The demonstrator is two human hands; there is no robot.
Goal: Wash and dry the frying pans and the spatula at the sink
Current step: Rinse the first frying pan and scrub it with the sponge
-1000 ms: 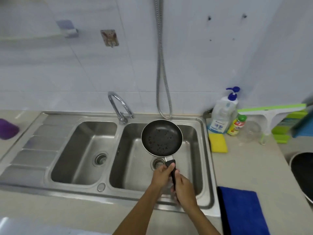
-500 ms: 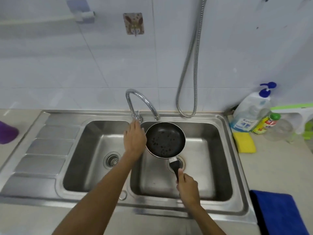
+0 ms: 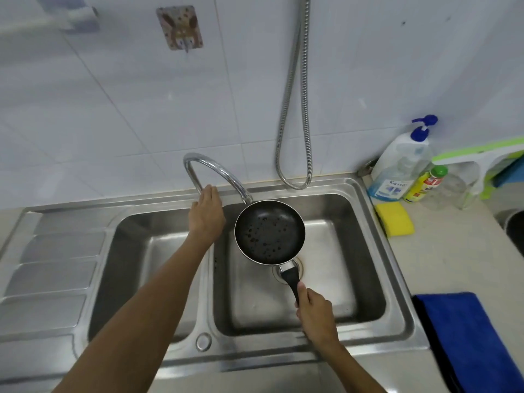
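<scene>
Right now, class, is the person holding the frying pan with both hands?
No: only the right hand grips the handle of the frying pan; the left hand is at the base of the tap.

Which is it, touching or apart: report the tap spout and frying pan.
Cannot tell. Head view: the tap spout ends at the frying pan rim; any gap is hidden.

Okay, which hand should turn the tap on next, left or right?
Left, probably: the left hand is touching the faucet near its base, while the right hand grips the frying pan by its handle under the spout.
</scene>
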